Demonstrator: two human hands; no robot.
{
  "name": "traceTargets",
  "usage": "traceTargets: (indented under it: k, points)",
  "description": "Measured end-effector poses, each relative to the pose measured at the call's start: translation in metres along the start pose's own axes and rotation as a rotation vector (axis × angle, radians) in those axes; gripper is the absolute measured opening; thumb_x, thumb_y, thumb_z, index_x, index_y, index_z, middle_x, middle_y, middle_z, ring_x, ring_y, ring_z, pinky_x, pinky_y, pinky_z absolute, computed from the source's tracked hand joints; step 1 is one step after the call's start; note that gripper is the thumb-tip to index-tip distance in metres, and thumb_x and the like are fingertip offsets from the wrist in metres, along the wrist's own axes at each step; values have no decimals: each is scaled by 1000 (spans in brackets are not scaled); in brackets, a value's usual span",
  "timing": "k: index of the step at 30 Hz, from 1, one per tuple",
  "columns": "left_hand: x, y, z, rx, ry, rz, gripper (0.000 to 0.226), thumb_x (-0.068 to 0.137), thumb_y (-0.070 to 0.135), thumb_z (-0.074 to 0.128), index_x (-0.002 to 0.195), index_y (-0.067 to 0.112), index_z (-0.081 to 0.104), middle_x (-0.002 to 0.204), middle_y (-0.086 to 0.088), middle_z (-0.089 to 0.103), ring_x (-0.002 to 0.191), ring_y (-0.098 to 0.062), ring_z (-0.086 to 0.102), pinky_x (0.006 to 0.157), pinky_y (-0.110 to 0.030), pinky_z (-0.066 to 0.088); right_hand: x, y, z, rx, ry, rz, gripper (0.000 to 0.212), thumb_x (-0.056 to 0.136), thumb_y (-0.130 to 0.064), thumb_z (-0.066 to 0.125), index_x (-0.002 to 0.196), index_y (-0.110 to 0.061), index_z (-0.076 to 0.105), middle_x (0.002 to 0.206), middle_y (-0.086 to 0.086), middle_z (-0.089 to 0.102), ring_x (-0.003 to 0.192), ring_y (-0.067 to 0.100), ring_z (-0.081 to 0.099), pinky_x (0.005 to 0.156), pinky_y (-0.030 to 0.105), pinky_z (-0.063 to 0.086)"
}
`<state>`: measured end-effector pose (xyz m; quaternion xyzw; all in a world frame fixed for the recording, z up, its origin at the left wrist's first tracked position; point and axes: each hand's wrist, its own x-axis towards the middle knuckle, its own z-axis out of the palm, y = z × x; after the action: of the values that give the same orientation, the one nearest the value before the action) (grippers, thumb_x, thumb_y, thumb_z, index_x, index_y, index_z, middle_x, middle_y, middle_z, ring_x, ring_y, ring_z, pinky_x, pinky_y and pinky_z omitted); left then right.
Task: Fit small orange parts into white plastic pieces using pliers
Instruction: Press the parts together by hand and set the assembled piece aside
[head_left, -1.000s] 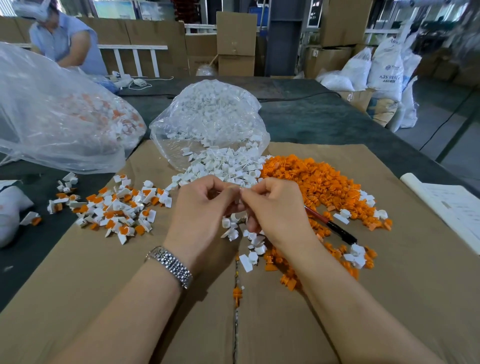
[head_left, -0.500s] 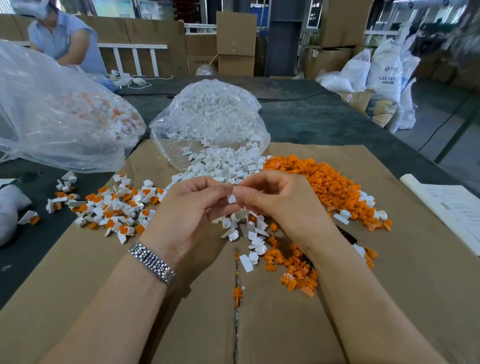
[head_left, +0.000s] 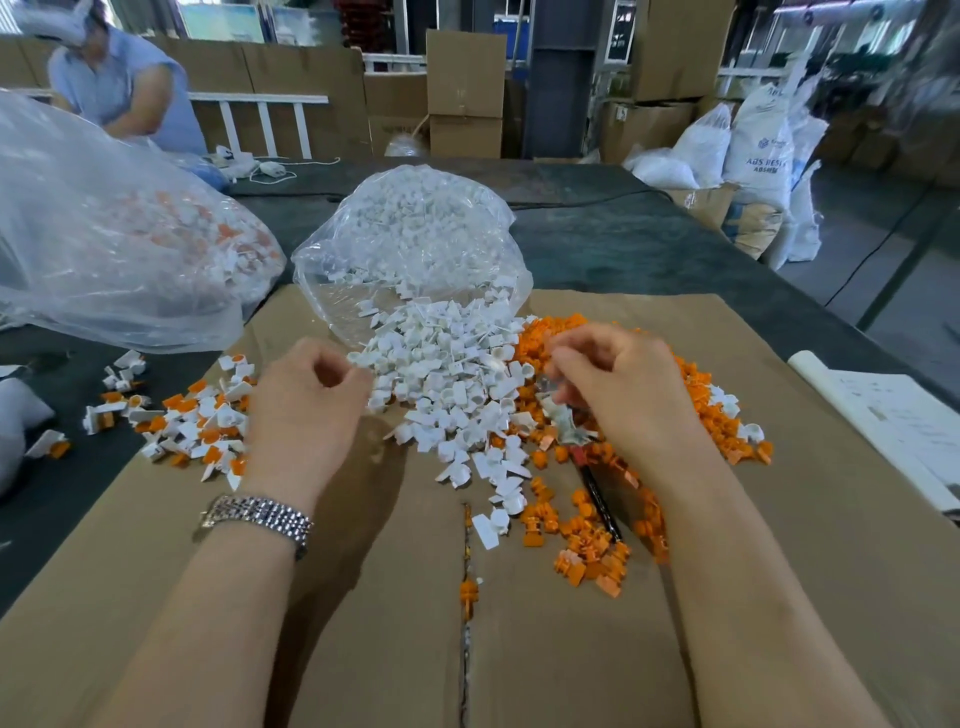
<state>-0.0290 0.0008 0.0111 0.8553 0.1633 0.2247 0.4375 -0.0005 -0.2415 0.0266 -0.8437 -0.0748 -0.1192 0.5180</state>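
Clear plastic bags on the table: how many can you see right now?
2. One large bag at far left holds mixed white-and-orange pieces; a smaller bag at centre spills white pieces onto the cardboard. Others may sit out of frame.

white plastic pieces (head_left: 447, 374) | orange parts (head_left: 587, 551) | brown cardboard (head_left: 363, 623) | silver watch band (head_left: 260, 514) | dark grey table (head_left: 649, 249) | red-and-black pliers (head_left: 597, 493)

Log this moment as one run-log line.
left hand: curled, apart from right | right hand: blurred, over orange plastic parts | white plastic pieces: spilled from clear bag | black-handled pliers: lying on cardboard
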Motion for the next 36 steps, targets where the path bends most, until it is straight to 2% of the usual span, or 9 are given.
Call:
traceTargets:
  k: [2, 4, 7, 11, 16, 21, 26, 31, 36]
  points:
    - [7, -6, -10, 287, 87, 49, 16, 96, 19, 59, 80, 19, 56, 84, -4, 64, 74, -23, 57, 55, -31, 35, 1, 7, -6, -234, -94, 5, 9, 96, -21, 67, 92, -26, 73, 79, -10, 71, 70, 5, 68, 73, 25, 58]
    - [10, -11, -14, 492, 104, 40, 13, 96, 20, 56, 86, 15, 62, 104, -15, 64, 98, -36, 55, 72, -40, 44, -1, 9, -6, -390, -213, 11, 4, 91, -26, 73, 87, -27, 75, 82, -12, 70, 75, 3, 66, 78, 30, 58]
    - [9, -10, -14, 462, 85, 120, 11, 94, 21, 63, 97, 14, 71, 115, -14, 63, 114, -35, 52, 88, -42, 46, -4, 7, -4, -543, -278, 11, 15, 84, -44, 79, 78, -31, 72, 78, -15, 66, 78, 3, 62, 70, 29, 53]
    - [-1, 0, -13, 44, -348, 239, 7, 87, 29, 76, 82, 30, 72, 82, 11, 71, 73, -6, 63, 57, -13, 45, -10, 3, 6, -735, -287, -86, 19, 82, -51, 78, 86, -32, 77, 86, -17, 68, 85, 6, 61, 65, 27, 44]
    - [-11, 6, -1, 142, -744, 377, 19, 75, 52, 81, 86, 40, 71, 85, 21, 70, 77, 1, 64, 65, -10, 47, -13, -2, 12, -785, -394, -150, 19, 87, -46, 75, 98, -31, 77, 98, -11, 70, 93, 11, 64, 70, 26, 44]
    - [-14, 3, 11, 321, -697, 469, 26, 75, 52, 84, 93, 35, 74, 88, 15, 66, 86, 2, 60, 72, -18, 51, -12, 0, 13, -694, -320, -175, 10, 94, -29, 70, 103, -26, 74, 104, -9, 70, 97, 10, 63, 75, 23, 45]
    - [-14, 4, 7, 179, -686, 379, 7, 88, 32, 78, 94, 29, 76, 81, 9, 73, 67, -3, 70, 64, -17, 54, -9, -2, 14, -275, -201, -95, 4, 90, -23, 75, 86, -24, 73, 85, -10, 71, 82, 7, 66, 75, 24, 54]
    - [-17, 15, 4, -390, -619, -22, 12, 90, 11, 75, 101, 15, 75, 89, -5, 80, 85, -16, 78, 64, -13, 54, -11, -10, 12, 229, -207, -20, 2, 91, -17, 75, 91, -19, 75, 82, -4, 76, 77, 9, 75, 73, 18, 57]
    - [-17, 25, 6, -889, -675, -255, 22, 73, 4, 75, 94, 7, 80, 90, -15, 75, 86, -28, 77, 63, -21, 59, -12, -12, 12, 393, -239, 13, 7, 94, -16, 71, 99, -13, 74, 85, 3, 76, 81, 16, 75, 74, 24, 59]
